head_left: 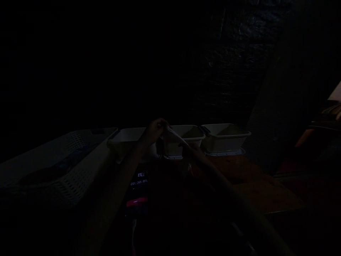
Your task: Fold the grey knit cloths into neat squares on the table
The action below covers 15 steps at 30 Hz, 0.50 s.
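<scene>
The scene is very dark. My left hand point(154, 131) is raised in front of a row of pale bins, its fingers pinched on the top end of a thin pale strip or cloth point(174, 135). The strip slants down to the right toward my right hand point(194, 151), which seems to hold its lower end; those fingers are hard to make out. Behind the hands stand three pale rectangular bins: left point(125, 140), middle point(190, 134) and right point(225, 138).
A large perforated pale basket point(66, 167) lies at the left. A phone point(138, 192) with a lit timer screen lies on the wooden table point(255, 192) below my left arm. A dark wall rises behind the bins.
</scene>
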Motion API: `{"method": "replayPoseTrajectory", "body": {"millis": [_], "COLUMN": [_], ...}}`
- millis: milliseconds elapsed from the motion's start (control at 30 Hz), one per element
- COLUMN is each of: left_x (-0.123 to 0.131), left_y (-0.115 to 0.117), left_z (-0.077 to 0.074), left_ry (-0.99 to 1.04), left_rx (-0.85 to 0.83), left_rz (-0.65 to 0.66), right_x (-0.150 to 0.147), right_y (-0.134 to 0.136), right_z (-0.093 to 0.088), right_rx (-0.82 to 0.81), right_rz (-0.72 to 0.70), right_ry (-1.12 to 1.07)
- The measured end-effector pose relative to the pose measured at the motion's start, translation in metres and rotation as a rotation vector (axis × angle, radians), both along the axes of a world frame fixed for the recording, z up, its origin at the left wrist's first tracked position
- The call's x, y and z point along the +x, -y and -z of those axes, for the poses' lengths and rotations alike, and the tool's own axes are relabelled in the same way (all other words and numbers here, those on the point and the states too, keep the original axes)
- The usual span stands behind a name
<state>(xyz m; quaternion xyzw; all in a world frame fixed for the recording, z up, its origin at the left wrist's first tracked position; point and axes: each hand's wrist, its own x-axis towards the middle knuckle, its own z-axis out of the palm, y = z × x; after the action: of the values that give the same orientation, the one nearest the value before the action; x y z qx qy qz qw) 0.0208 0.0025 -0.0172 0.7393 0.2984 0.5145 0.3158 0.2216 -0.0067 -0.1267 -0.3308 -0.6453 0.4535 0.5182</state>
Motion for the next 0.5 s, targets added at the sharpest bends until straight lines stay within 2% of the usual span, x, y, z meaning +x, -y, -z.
{"method": "replayPoseTrajectory", "body": {"millis": [167, 267, 333, 433, 500], "left_x": [0.002, 0.005, 0.005, 0.003, 0.001], "left_y": [-0.007, -0.008, -0.009, -0.013, -0.016], "left_z": [0.009, 0.013, 0.014, 0.017, 0.02], "left_ry": [0.0, -0.01, 0.004, -0.019, -0.093], "left_rx": [-0.031, -0.039, -0.043, -0.029, 0.012], "left_rz": [-0.011, -0.025, -0.049, -0.081, -0.114], "right_x": [0.02, 0.031, 0.036, 0.039, 0.04], "right_y": [-0.008, -0.004, 0.0, 0.0, -0.002], "right_z": [-0.009, -0.018, -0.022, -0.024, -0.023], "right_rx": [0.004, 0.082, 0.131, 0.217, 0.284], "right_rz": [0.13, 0.181, 0.156, 0.114, 0.156], "right_ry": [-0.063, 0.065, 0.188, 0.346, 0.4]}}
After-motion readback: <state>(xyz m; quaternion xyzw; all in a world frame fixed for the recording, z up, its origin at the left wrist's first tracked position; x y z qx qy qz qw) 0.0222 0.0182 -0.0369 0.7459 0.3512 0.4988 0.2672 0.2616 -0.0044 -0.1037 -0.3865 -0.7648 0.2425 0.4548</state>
